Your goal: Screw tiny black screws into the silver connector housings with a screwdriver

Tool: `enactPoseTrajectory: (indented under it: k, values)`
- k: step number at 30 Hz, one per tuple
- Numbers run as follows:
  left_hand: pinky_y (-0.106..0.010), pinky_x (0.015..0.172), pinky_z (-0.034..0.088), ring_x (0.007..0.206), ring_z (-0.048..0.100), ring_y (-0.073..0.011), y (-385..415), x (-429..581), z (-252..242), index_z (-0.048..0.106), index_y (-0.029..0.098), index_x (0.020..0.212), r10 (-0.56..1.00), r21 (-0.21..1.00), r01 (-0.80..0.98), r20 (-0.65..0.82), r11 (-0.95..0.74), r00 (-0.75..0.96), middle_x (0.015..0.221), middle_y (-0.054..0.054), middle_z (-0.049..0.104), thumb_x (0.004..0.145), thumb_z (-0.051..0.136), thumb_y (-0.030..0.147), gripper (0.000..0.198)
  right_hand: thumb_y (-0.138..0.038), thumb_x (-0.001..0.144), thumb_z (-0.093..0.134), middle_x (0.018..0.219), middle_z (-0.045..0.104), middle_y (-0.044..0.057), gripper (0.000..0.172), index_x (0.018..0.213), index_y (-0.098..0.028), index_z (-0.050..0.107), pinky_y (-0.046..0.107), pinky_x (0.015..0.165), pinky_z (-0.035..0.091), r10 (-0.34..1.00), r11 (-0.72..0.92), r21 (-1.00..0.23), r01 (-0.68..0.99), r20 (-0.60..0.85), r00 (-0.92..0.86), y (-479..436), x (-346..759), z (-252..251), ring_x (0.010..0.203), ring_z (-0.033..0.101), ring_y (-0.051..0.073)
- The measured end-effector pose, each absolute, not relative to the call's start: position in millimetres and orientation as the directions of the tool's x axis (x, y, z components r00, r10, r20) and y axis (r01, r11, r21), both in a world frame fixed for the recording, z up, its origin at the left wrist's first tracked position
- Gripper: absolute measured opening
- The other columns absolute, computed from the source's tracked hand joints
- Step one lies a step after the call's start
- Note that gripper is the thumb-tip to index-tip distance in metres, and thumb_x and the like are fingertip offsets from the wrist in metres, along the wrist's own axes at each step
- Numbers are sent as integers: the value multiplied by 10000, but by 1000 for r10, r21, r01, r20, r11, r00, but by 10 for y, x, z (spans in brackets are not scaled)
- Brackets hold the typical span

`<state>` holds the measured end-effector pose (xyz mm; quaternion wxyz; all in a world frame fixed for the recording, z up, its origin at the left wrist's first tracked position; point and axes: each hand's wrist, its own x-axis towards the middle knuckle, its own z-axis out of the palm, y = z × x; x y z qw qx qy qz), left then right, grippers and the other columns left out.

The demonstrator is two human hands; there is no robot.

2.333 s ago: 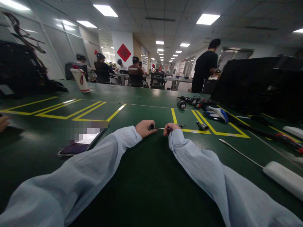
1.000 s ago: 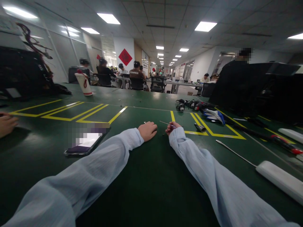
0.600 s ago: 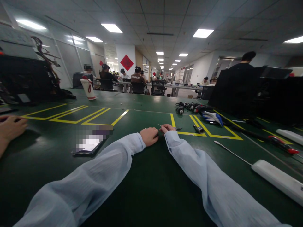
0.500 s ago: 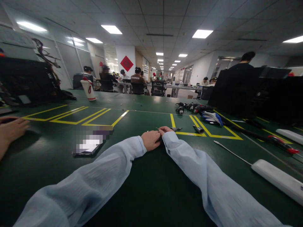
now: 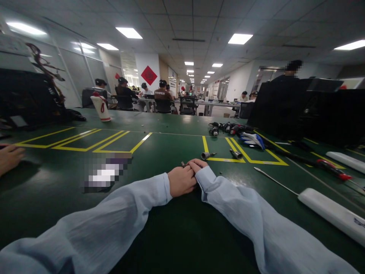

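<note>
My left hand (image 5: 182, 181) is closed, back upward, low over the green table. My right hand (image 5: 197, 166) presses against it, its fingers bent together over the left fingertips. A small shiny metal part (image 5: 183, 164) sticks out at the far side of the joined fingers; the rest of it is hidden. Just beyond my right hand lies a cone-shaped metal piece with a thin shaft (image 5: 206, 155). Farther right lies a similar metal piece (image 5: 236, 154). A tiny dark bit (image 5: 221, 173) rests beside my right sleeve.
A phone (image 5: 107, 175), blurred out, lies to the left. Another person's hand (image 5: 11, 158) is at the left edge. A white cup (image 5: 101, 109) stands farther back. At right are a glove (image 5: 253, 140), dark cabled parts (image 5: 225, 128) and a long thin-tipped white tool (image 5: 327, 209).
Both joined hands have come slightly nearer to me, uncovering the cone-shaped metal piece. The small metal part now shows more at the fingertips. The whole view has shifted a little.
</note>
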<state>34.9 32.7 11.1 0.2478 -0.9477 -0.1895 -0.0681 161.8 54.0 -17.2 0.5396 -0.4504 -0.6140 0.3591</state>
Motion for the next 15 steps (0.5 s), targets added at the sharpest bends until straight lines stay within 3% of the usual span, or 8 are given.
enactPoseTrajectory:
  k: [7, 15]
  values:
    - [-408, 735, 440, 870, 528, -272, 275, 412, 122, 631, 144, 844, 249, -558, 320, 201, -766, 947, 907, -139, 616, 786, 481, 225, 179, -311, 682, 496, 609, 584, 3, 185, 573, -191, 585, 286, 688, 416, 953, 299, -950, 89, 302, 16, 443, 1644, -160, 672, 542, 158]
    - [-398, 727, 398, 864, 508, -251, 232, 395, 124, 620, 236, 819, 164, -597, 295, 265, -746, 950, 865, -93, 617, 808, 476, 219, 145, -359, 612, 555, 619, 598, 15, 182, 557, -192, 600, 304, 731, 423, 971, 217, -975, -42, 211, 112, 429, 1613, -168, 691, 549, 166]
